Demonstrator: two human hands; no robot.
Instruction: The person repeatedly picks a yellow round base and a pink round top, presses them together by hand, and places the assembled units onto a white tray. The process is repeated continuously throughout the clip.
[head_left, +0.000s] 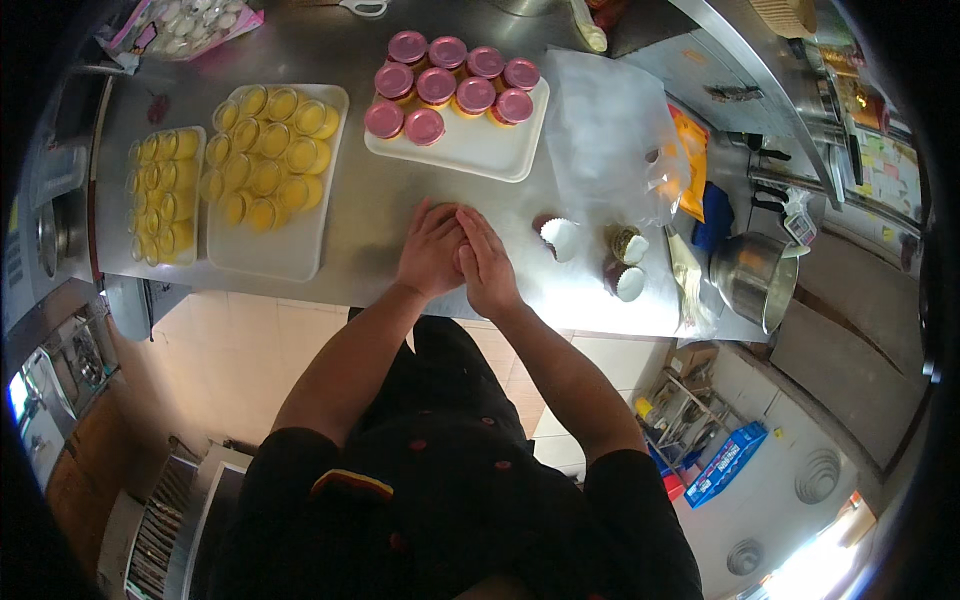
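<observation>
My left hand (431, 256) and my right hand (489, 268) are cupped against each other above the steel worktable (367, 225), close to its front edge. Their fingers overlap, so whatever may lie between the palms is hidden. Just beyond them is a white tray (480, 161) bearing several small jars (436, 86) with pink tops over a yellow layer. Left of my hands, another white tray (262, 259) carries several open glass jars (266, 177) with yellow contents. Stacks of fluted paper baking cups (559, 238) lie on their sides to the right.
More yellow-filled jars (161, 191) stand at the far left. Clear plastic bags (607, 127) lie right of the pink-topped jars. A filled piping bag (684, 270) and a tilted steel bowl (754, 281) sit at the right end. A bag of white pieces (184, 26) lies at the back left.
</observation>
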